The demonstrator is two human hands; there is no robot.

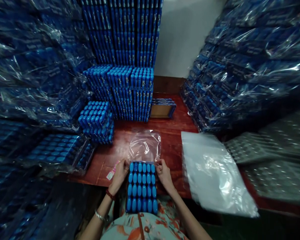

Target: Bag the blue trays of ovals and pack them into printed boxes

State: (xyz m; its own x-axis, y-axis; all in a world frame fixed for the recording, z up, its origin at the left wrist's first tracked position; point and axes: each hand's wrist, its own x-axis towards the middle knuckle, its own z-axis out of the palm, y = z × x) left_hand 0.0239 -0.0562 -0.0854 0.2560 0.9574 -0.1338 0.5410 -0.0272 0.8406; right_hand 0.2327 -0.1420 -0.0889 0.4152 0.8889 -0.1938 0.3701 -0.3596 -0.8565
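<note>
A tray of blue bottles (141, 188), set in neat rows, rests against my body at the front edge of the table. Beyond its far edge lies a clear plastic bag (145, 143), with its mouth toward the tray. At the bag's left corner, the fingers of my left hand (120, 171) are pinched on the plastic. My right hand (164, 172) pinches the opposite corner beside the tray's right far corner. How far the tray sits inside the bag's mouth is hard to see. A pink and white packet (112, 173) lies just left of my left hand.
A pile of flat clear bags (207, 170) lies to the right. Blue bottle packs (96, 121) are stacked at left, with taller stacks (131, 90) behind. Wrapped packs (252, 66) rise on the right. Shallow cardboard trays (162, 110) stand at the back.
</note>
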